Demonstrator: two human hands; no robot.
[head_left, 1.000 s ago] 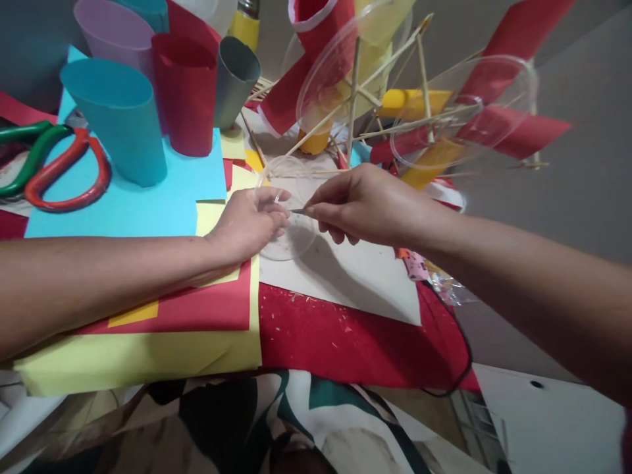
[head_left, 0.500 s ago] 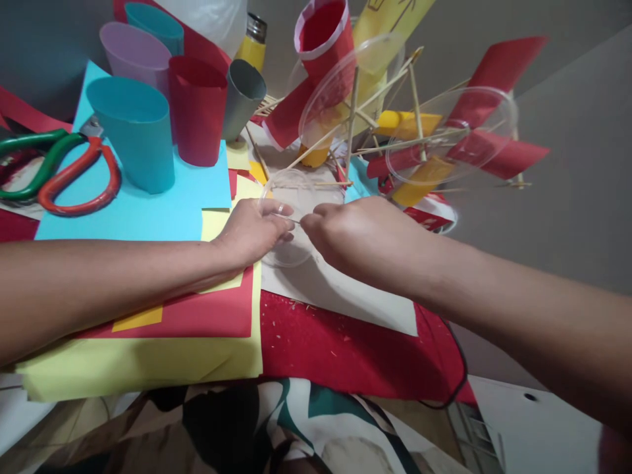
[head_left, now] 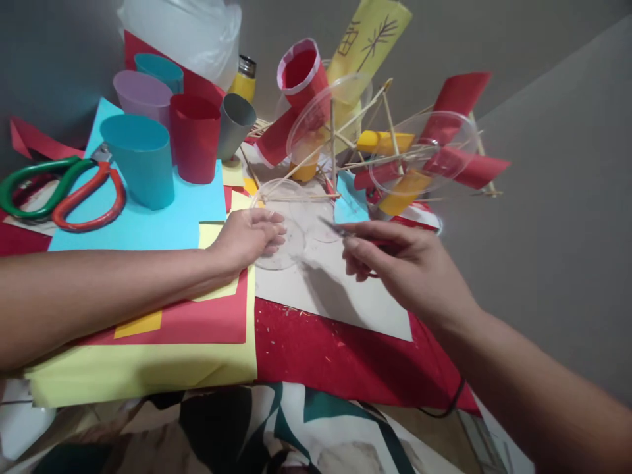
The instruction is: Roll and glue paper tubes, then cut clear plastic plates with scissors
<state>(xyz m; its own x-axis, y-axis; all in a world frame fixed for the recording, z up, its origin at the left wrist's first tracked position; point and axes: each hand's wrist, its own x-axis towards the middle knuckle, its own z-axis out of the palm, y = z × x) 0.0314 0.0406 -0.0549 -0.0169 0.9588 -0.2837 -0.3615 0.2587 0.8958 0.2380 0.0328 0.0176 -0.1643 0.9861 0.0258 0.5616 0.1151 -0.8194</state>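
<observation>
My left hand (head_left: 251, 238) grips the left side of a clear round plastic lid (head_left: 289, 250), its fingers lying over the lid. A second clear round piece (head_left: 323, 224) shows faintly just behind and to the right. To the right, my right hand (head_left: 390, 257) is closed around small scissors (head_left: 332, 226). Their narrow grey tip points left toward the lid, apart from it, and a bit of red handle shows under the fingers. Beneath both hands lies a pale sheet of card (head_left: 365, 309).
Behind my hands stands a stick frame (head_left: 333, 145) with clear discs and red and yellow paper cylinders. Paper cups (head_left: 135, 164) in several colours and large scissors (head_left: 89, 197) with green and orange handles sit at left. Coloured paper (head_left: 197, 359) lies under my left forearm.
My right hand has drawn back to the right, away from the lid and my left hand, bringing the scissors' tip into view. The head view has shifted slightly.
</observation>
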